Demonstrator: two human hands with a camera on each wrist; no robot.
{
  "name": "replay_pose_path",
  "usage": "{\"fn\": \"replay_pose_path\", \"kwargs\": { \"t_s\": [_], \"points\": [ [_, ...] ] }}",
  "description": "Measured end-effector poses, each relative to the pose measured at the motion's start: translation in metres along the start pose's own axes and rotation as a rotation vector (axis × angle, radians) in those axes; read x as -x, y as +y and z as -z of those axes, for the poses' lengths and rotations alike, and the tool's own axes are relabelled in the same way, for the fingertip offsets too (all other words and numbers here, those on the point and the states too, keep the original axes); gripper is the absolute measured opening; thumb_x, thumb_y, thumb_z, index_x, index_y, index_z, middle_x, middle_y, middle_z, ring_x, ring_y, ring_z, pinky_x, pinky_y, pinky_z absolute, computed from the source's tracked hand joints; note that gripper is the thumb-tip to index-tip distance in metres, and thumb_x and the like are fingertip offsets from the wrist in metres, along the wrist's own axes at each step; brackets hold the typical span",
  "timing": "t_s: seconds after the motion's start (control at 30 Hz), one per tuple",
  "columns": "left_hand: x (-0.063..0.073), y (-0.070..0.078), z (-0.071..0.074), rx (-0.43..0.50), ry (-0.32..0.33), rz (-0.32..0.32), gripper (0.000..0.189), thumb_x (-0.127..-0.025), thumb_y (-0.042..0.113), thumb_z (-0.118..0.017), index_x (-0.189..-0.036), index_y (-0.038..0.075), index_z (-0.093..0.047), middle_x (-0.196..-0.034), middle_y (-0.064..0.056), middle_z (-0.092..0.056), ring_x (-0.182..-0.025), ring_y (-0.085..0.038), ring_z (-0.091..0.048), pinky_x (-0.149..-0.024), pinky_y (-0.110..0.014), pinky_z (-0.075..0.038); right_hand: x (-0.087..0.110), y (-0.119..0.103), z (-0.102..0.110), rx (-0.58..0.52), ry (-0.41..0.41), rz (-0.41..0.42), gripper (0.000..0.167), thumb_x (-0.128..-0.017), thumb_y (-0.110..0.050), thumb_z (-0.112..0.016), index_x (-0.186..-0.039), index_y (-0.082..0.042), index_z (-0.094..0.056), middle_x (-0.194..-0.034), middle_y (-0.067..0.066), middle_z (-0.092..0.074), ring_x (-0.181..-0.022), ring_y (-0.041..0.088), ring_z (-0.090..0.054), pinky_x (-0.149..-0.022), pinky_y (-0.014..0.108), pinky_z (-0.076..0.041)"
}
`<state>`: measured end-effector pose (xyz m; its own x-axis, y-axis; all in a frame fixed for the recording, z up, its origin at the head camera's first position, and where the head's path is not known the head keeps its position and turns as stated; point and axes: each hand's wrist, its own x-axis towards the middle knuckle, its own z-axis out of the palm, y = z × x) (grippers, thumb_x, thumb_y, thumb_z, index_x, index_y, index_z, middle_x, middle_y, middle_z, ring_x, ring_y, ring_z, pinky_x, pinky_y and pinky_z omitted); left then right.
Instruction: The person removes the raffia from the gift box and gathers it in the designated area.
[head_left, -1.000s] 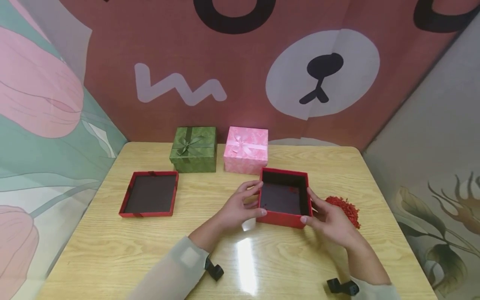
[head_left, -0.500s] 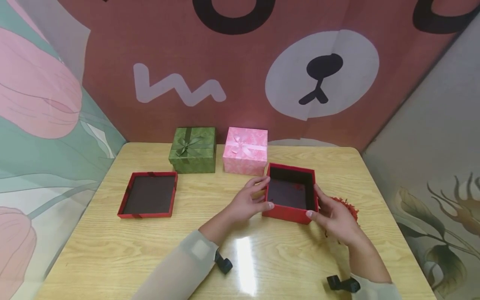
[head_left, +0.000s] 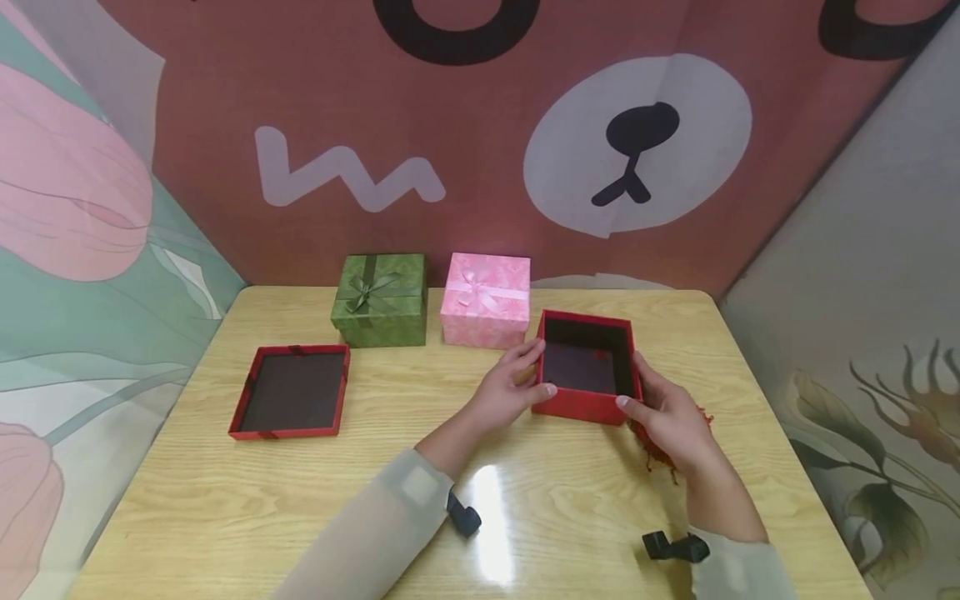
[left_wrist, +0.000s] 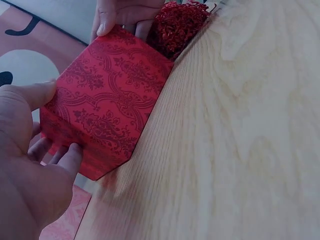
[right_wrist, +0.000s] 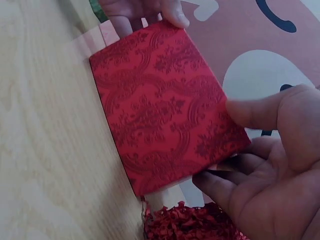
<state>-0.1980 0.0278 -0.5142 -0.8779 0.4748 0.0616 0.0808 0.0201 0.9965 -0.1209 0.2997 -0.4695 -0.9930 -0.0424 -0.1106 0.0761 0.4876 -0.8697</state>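
From my remote seat I've got the left hand (head_left: 504,393) and the right hand (head_left: 677,429) clamped on the red box (head_left: 576,405), one at each side, thumbs on its front wall, dark inside showing, just right of the pink box (head_left: 486,305)! Red shreds (right_wrist: 192,223) lie beside the right hand, and over at far left I see the red lid (head_left: 292,392), inside up, near the green box (head_left: 382,307).

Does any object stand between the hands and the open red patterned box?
Nothing visible: the left hand and right hand both hold the open red patterned box directly. The shredded red filler lies beside it.
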Motion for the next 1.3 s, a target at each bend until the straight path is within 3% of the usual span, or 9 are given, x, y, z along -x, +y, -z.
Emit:
{"fn": "replay_pose_path", "kwargs": {
  "t_s": [0.13, 0.27, 0.47, 0.6, 0.7, 0.77, 0.83, 0.97, 1.3],
  "points": [
    [-0.009, 0.001, -0.004, 0.018, 0.019, 0.014, 0.077, -0.092, 0.016, -0.081, -0.159, 0.015, -0.042, -0.166, 0.004, -0.031, -0.146, -0.026, -0.044, -0.113, -0.037, -0.045, -0.008, -0.001, 0.002, -0.070, 0.018, -0.043, 0.081, -0.104, -0.025, -0.065, -0.167, -0.025, -0.014, -0.171, 0.007, -0.022, -0.150, 0.035, -0.036, -0.102, 0.019, -0.049],
    [-0.017, 0.000, -0.007, -0.017, 0.035, -0.007, 0.076, -0.094, 0.018, -0.080, -0.159, 0.015, -0.041, -0.168, 0.002, -0.030, -0.155, -0.025, -0.026, -0.114, -0.039, -0.043, -0.016, -0.003, 0.004, -0.113, 0.045, -0.108, 0.080, -0.104, -0.025, -0.064, -0.167, -0.028, -0.013, -0.171, 0.006, -0.021, -0.148, 0.036, -0.039, -0.106, 0.032, -0.052],
    [-0.030, 0.000, -0.012, -0.100, 0.061, -0.034, 0.074, -0.096, 0.022, -0.078, -0.159, 0.011, -0.040, -0.169, 0.002, -0.031, -0.159, -0.026, -0.014, -0.118, -0.037, -0.038, -0.027, -0.008, 0.004, -0.182, 0.090, -0.169, 0.079, -0.105, -0.023, -0.062, -0.166, -0.029, -0.012, -0.172, 0.003, -0.016, -0.158, 0.030, -0.017, -0.125, 0.056, -0.024],
    [-0.039, 0.000, -0.015, -0.135, 0.084, -0.036, 0.073, -0.097, 0.022, -0.076, -0.159, 0.010, -0.039, -0.168, -0.001, -0.032, -0.158, -0.024, -0.019, -0.125, -0.033, -0.027, -0.035, -0.010, 0.004, -0.228, 0.108, -0.179, 0.077, -0.106, -0.022, -0.059, -0.166, -0.028, -0.012, -0.173, 0.003, -0.014, -0.158, 0.030, -0.013, -0.126, 0.055, -0.023],
    [-0.046, 0.000, -0.017, -0.129, 0.102, -0.024, 0.073, -0.098, 0.021, -0.074, -0.160, 0.010, -0.037, -0.169, 0.000, -0.030, -0.158, -0.024, -0.018, -0.125, -0.031, -0.025, -0.043, -0.012, 0.003, -0.263, 0.128, -0.184, 0.075, -0.106, -0.020, -0.057, -0.166, -0.029, -0.013, -0.172, 0.003, -0.015, -0.153, 0.030, -0.022, -0.104, 0.036, -0.049],
    [-0.051, 0.001, -0.017, -0.113, 0.112, -0.011, 0.073, -0.099, 0.019, -0.073, -0.161, 0.011, -0.036, -0.169, 0.001, -0.029, -0.158, -0.023, -0.017, -0.124, -0.031, -0.028, -0.049, -0.014, 0.003, -0.280, 0.141, -0.195, 0.075, -0.106, -0.020, -0.057, -0.166, -0.029, -0.013, -0.172, 0.003, -0.016, -0.150, 0.028, -0.025, -0.090, 0.032, -0.047],
    [-0.056, 0.004, -0.018, -0.102, 0.117, 0.005, 0.073, -0.099, 0.019, -0.072, -0.162, 0.012, -0.034, -0.170, 0.003, -0.028, -0.158, -0.021, -0.017, -0.122, -0.031, -0.031, -0.054, -0.016, 0.004, -0.285, 0.152, -0.203, 0.073, -0.106, -0.019, -0.056, -0.166, -0.027, -0.014, -0.172, 0.003, -0.016, -0.151, 0.026, -0.023, -0.096, 0.031, -0.048],
    [-0.065, 0.008, -0.021, -0.118, 0.124, 0.011, 0.072, -0.101, 0.018, -0.070, -0.162, 0.011, -0.033, -0.170, 0.001, -0.027, -0.157, -0.017, -0.021, -0.121, -0.031, -0.034, -0.063, -0.018, 0.007, -0.296, 0.167, -0.226, 0.073, -0.107, -0.020, -0.055, -0.166, -0.025, -0.012, -0.173, 0.002, -0.012, -0.158, 0.024, -0.009, -0.128, 0.047, -0.018],
    [-0.085, 0.013, -0.031, -0.229, 0.149, 0.046, 0.071, -0.102, 0.023, -0.068, -0.163, 0.015, -0.032, -0.170, -0.001, -0.028, -0.156, -0.019, -0.024, -0.125, -0.035, -0.028, -0.080, -0.016, 0.015, -0.308, 0.247, -0.250, 0.068, -0.107, -0.015, -0.050, -0.166, -0.022, -0.017, -0.172, 0.003, -0.018, -0.157, 0.022, -0.013, -0.128, 0.047, -0.016]
  ]
}}
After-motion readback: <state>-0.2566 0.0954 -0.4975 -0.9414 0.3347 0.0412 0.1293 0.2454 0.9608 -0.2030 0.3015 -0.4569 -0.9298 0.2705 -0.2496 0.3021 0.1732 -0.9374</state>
